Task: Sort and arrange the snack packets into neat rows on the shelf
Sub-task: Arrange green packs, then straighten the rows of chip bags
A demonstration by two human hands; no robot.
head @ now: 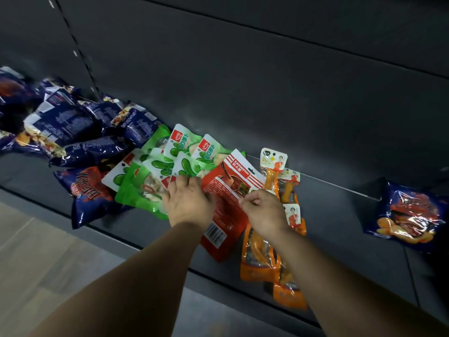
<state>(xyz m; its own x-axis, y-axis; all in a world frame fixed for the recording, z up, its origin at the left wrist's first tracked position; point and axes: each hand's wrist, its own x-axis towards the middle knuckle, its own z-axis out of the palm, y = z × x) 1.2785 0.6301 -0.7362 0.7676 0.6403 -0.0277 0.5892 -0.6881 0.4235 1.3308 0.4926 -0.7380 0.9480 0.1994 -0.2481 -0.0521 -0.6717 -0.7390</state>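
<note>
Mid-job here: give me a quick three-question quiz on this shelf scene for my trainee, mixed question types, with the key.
1. True or false: the lone blue packet lies at the shelf's right end, apart from the others.
2. Which packets lie directly right of the red packets? A) green B) orange C) dark blue
3. Fill in: the left hand rests at the edge of the ___ packets.

Key: 1 true. 2 B, the orange packets. 3 green; the green packets fan out beside it, while the right hand pinches something at the red packets.
</note>
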